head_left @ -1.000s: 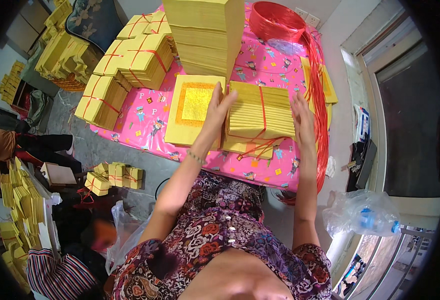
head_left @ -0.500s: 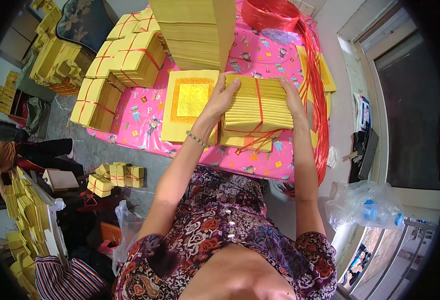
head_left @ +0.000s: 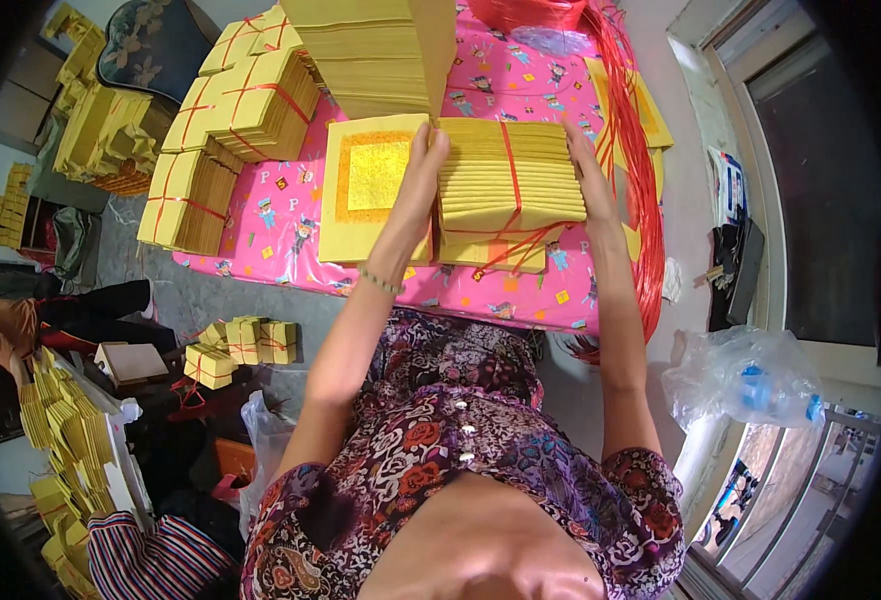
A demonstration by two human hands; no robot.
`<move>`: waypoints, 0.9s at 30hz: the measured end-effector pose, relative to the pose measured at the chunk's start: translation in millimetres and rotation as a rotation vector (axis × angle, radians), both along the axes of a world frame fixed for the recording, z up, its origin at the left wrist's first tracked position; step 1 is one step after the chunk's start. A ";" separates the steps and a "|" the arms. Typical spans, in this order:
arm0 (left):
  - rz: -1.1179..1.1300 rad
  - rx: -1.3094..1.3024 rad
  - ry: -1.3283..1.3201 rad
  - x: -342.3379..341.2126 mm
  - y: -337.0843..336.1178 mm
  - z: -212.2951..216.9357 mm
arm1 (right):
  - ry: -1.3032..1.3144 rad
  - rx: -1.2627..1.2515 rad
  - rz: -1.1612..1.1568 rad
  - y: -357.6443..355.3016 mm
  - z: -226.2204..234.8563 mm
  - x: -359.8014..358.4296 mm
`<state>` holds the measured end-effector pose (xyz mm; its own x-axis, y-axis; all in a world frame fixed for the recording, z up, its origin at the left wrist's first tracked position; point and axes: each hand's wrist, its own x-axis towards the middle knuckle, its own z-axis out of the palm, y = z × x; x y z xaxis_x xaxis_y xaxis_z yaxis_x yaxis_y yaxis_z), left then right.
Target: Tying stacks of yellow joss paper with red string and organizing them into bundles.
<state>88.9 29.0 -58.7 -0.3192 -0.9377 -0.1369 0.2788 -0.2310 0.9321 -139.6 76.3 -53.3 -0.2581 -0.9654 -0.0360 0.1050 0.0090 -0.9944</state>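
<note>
Now both hands press on one bundle of yellow paper sheets point(head_left: 509, 180), which lies on the desk point(head_left: 281, 235) under a pink cloth printed with small cartoon figures. The left hand point(head_left: 423, 175) lies flat against the bundle's left edge, fingers stretched out along the side; the right hand point(head_left: 589, 175) presses its right edge the same way. Neither grip is closed into a fist: the open palms clamp the bundle between them. A red string point(head_left: 509, 215) runs over the top of the bundle and crosses at its near side, where loose ends splay out.

Just beside the left hand lies a flat yellow stack with a gold square point(head_left: 373, 175) in the middle of its top sheet. Behind both stands a tall pile of yellow sheets point(head_left: 376, 50), untied as far as can be seen. To the left on the cloth sit several tied blocks point(head_left: 231, 130) of the same paper, each crossed by red string. A hank of red string point(head_left: 641, 190) curves along the right edge of the desk. On the floor to the left lie small tied packs point(head_left: 246, 345), and a clear plastic bag point(head_left: 746, 385) sits low on the right near the window.
</note>
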 end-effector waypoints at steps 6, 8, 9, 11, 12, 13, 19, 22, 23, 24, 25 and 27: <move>0.075 -0.218 -0.034 -0.2 67.2 -10.9 | -0.318 0.000 0.044 62.7 -21.9 11.5; 0.097 -0.259 -0.159 -4.7 72.6 -11.3 | -0.178 -0.040 0.053 62.1 -26.4 15.7; 0.113 -0.242 -0.132 -6.5 72.5 -15.8 | -0.150 -0.011 0.065 62.9 -27.3 16.2; 0.121 -0.227 -0.100 -9.3 71.2 -15.3 | -0.118 0.015 0.068 63.4 -28.8 14.0; 0.133 -0.251 -0.123 -8.6 71.7 -15.2 | -0.079 0.031 0.070 64.1 -33.4 12.4; 0.145 -0.273 -0.149 -7.3 72.5 -14.6 | -0.041 0.048 0.074 65.2 -34.4 13.0; 0.148 -0.217 -0.127 -7.3 75.7 -5.9 | -0.095 0.123 0.116 67.5 -27.3 10.7; 0.184 -0.293 -0.181 -10.0 77.4 -6.1 | 0.037 -0.007 0.093 69.3 -34.8 10.2; 0.185 -0.295 -0.183 -8.9 76.7 -6.7 | 0.035 -0.009 0.095 70.4 -31.6 12.9; 0.175 -0.286 -0.178 -7.3 75.8 -7.5 | 0.032 0.015 0.086 72.2 -27.4 16.2; 0.165 -0.276 -0.173 -5.5 75.9 -8.1 | 0.028 0.039 0.077 73.0 -22.2 20.1; 0.170 -0.294 -0.187 -5.8 75.4 -15.1 | -0.003 0.050 0.098 72.8 -23.0 15.6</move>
